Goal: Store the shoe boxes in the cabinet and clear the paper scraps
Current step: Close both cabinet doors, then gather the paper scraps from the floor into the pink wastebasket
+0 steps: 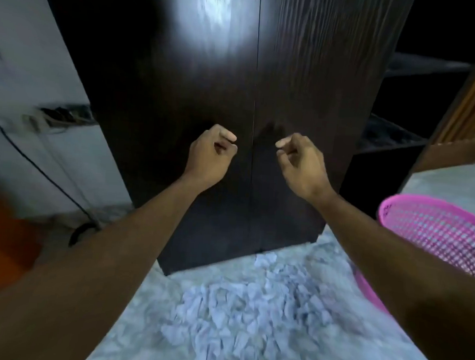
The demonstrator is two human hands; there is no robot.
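A tall dark wooden cabinet (237, 68) fills the middle of the view, its two doors closed with a thin seam between them. My left hand (211, 153) is curled in front of the left door, just left of the seam. My right hand (301, 161) is curled in front of the right door, just right of the seam. Both hands have fingers bent inward and hold nothing I can see. A heap of white paper scraps (251, 306) lies on the floor in front of the cabinet. No shoe boxes are in view.
A pink mesh plastic basket (436, 233) stands on the floor at the right, partly behind my right forearm. Dark open shelves (402, 106) sit right of the cabinet. A white wall with a black cable (50, 179) is at the left, an orange object (1, 243) below it.
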